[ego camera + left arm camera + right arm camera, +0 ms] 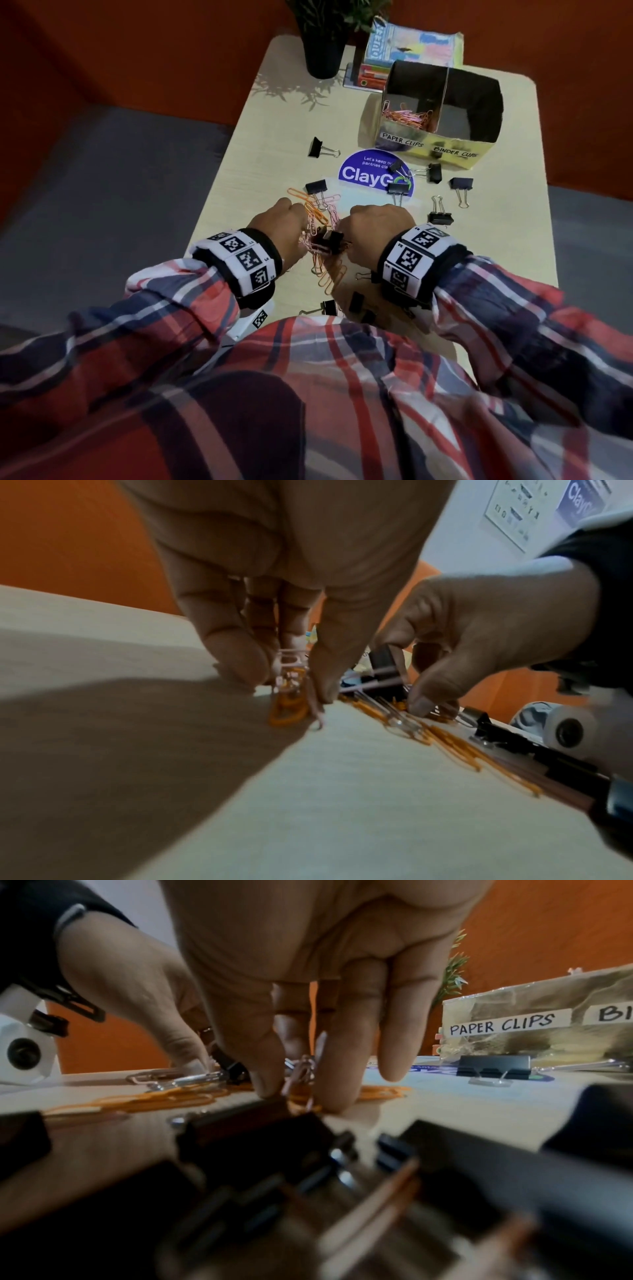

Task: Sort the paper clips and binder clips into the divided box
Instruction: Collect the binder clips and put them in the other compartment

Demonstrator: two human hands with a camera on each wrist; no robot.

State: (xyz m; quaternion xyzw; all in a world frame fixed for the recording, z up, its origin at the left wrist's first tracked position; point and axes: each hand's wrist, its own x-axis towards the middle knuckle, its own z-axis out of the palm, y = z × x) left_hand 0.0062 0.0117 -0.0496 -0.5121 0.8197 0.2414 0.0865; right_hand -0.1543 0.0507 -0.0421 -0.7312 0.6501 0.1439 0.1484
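Both hands meet over a pile of orange and pink paper clips [320, 219] at the table's middle. My left hand [284, 222] pinches a few pink and orange paper clips [291, 669] between thumb and fingers [240, 666], tips on the table. My right hand [371, 228] pinches a pink paper clip [303, 1070] upright between thumb and fingers [334, 1096]. A black binder clip [329, 241] lies between the hands. The divided box [411, 145] stands at the far right; its left half, labelled PAPER CLIPS [502, 1024], holds several paper clips [407, 118]. The other half looks dark.
Black binder clips lie scattered: one far left [317, 147], several near the box [462, 183] and near my body [329, 306]. A blue round sticker [363, 173] is on the table [274, 137]. A potted plant [323, 44] and stacked books [407, 48] stand at the back.
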